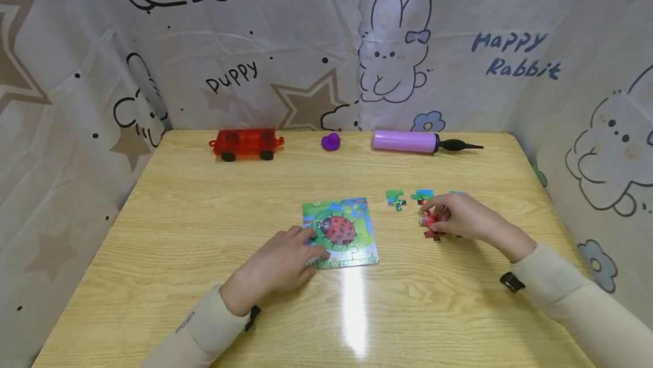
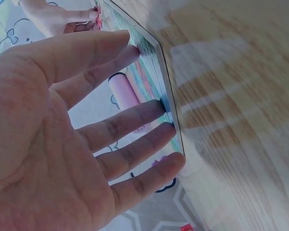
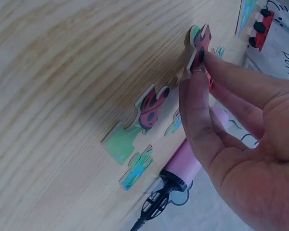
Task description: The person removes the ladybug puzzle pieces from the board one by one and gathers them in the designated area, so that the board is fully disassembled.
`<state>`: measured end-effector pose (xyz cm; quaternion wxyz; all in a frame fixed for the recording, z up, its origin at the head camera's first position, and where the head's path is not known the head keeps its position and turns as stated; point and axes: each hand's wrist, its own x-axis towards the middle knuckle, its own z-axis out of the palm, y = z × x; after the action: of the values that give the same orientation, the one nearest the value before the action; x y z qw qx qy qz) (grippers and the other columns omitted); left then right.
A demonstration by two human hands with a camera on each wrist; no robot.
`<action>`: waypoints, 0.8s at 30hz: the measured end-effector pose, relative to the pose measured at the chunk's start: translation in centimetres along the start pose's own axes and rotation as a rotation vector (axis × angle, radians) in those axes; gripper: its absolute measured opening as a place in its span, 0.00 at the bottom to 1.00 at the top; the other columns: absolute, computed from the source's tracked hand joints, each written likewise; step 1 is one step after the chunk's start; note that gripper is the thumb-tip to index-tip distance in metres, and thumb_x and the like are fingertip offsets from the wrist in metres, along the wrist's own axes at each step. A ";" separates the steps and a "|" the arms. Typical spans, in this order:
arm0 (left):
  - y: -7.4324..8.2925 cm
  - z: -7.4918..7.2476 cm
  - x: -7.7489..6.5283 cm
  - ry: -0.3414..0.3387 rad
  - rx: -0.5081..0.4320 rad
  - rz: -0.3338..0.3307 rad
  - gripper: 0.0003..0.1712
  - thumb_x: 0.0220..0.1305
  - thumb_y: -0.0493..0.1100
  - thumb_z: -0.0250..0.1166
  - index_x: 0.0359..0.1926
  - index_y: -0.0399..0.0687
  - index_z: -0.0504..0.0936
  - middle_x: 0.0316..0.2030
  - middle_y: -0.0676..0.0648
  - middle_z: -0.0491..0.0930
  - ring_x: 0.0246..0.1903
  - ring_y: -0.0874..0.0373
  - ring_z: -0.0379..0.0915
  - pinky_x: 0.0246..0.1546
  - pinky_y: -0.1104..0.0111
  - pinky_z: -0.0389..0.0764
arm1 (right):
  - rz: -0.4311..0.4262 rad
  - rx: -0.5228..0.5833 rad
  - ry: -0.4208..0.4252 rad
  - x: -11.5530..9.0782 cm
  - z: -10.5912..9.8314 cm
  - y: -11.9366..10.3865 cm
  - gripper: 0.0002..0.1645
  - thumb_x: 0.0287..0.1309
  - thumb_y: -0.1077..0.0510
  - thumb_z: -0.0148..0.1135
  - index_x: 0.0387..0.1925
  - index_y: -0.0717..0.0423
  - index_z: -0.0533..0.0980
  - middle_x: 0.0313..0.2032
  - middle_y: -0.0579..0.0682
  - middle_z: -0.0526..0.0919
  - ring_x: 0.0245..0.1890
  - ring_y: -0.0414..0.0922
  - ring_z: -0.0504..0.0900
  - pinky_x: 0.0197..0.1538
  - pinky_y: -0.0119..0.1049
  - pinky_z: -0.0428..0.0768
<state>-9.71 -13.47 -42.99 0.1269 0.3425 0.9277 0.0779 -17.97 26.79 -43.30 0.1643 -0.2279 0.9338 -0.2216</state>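
My left hand (image 1: pixel 285 257) rests at the left edge of a square ladybug puzzle board (image 1: pixel 364 246), fingers spread and nearly straight. In the left wrist view, those fingertips touch the board's edge. To the right, my right hand (image 1: pixel 466 218) pinches a red, black-spotted puzzle piece (image 3: pixel 201 45) between thumb and fingers, just over the tabletop. Loose pieces lie around it: a green puzzle piece (image 1: pixel 393 198), a blue-and-green one (image 1: pixel 425 194), a red-and-green one (image 3: pixel 151 108) and a small green-blue one (image 3: pixel 137 168). The right hand partly hides some pieces in the head view.
Along the back of the wooden table (image 1: pixel 204 209) stand a clear red toy car (image 1: pixel 246 144), a purple rubber duck (image 1: pixel 330 142) and a purple hand pump (image 1: pixel 405 142) with a black nozzle. A printed cloth (image 1: pixel 306 45) encloses the table's back and sides.
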 end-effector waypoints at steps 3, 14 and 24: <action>0.0 0.0 0.0 0.002 0.001 -0.002 0.17 0.73 0.48 0.68 0.60 0.63 0.86 0.61 0.43 0.79 0.62 0.44 0.76 0.57 0.48 0.82 | -0.003 -0.022 0.008 0.0 0.0 -0.3 0.19 0.59 0.64 0.75 0.53 0.59 0.85 0.34 0.46 0.88 0.30 0.38 0.79 0.32 0.29 0.77; 0.2 -0.1 -0.2 -0.008 0.004 -0.018 0.19 0.72 0.48 0.68 0.62 0.63 0.85 0.64 0.42 0.79 0.65 0.43 0.75 0.60 0.47 0.81 | -0.028 -0.071 0.008 0.3 0.3 -0.7 0.17 0.58 0.66 0.76 0.50 0.61 0.86 0.32 0.47 0.84 0.30 0.39 0.76 0.35 0.31 0.75; -0.3 -0.1 -0.8 -0.017 0.029 0.006 0.24 0.74 0.48 0.67 0.68 0.68 0.82 0.73 0.40 0.72 0.72 0.41 0.69 0.64 0.43 0.79 | -0.061 -0.139 0.097 0.3 0.8 -1.1 0.12 0.56 0.63 0.78 0.43 0.58 0.87 0.30 0.49 0.80 0.29 0.39 0.72 0.33 0.31 0.72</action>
<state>-9.36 -14.24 -42.87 0.1295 0.3476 0.9266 0.0618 -17.54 25.46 -43.46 0.0958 -0.2562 0.9463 -0.1721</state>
